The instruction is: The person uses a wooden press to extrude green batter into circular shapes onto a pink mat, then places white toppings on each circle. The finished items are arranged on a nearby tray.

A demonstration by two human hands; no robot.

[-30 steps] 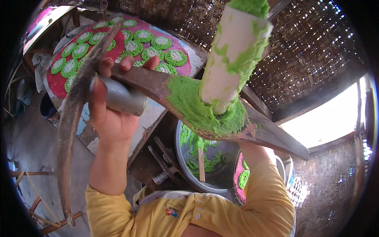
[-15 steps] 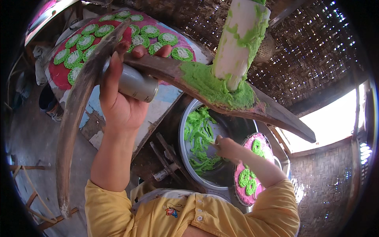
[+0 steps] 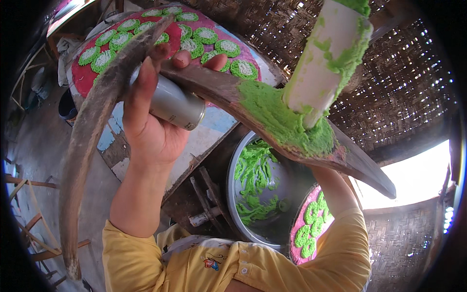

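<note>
My left hand point(image 3: 158, 134) is raised and wrapped around a dark, two-armed wooden tool point(image 3: 214, 92), with a silver metal cylinder point(image 3: 175, 104) lying against the palm. One long curved arm point(image 3: 82, 155) of the tool hangs down at the left. Its other arm slants to the right, coated in bright green dough point(image 3: 272, 114). A white cylinder point(image 3: 311, 58), smeared with the same dough, stands tilted on that arm. My right forearm reaches up behind the tool, which hides my right hand and its fingers. Below sits a metal basin point(image 3: 233, 194) with green dough strands point(image 3: 255, 165) in it.
A table at the far left bears a pink-red cloth point(image 3: 82, 80) with several round green pieces topped in white point(image 3: 204, 35). Beside the basin is a pink tray point(image 3: 296, 219) with green lacy rounds. A woven wall point(image 3: 389, 97) closes the right side, with a bright opening.
My right hand has left the basin and moved up behind the wooden tool. The tool and white cylinder sit slightly lower and farther right in view, as my view shifts.
</note>
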